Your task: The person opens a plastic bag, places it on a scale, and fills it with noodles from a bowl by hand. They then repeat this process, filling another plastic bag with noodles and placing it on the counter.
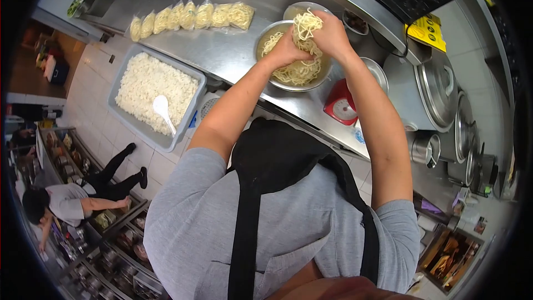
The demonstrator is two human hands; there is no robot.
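Over a steel bowl (297,87) on the counter, both of my hands are closed on pale noodles (306,25). My left hand (288,50) grips the lower part of the clump, inside the bowl's rim. Higher up, my right hand (331,36) holds the top of the same clump, and strands hang between the two. More loose noodles (300,73) lie in the bowl below. Just behind it sits a second round metal bowl (294,11), partly hidden by my right hand. A red scale (340,104) with a round dial stands to the right, near my right forearm.
Several clear bags of noodles (189,15) line the counter (189,47) at left. A grey tub (125,114) of rice with a white paddle (162,106) is nearer me. Large lidded pots (436,91) stand at right. A co-worker (72,203) bends at the far left.
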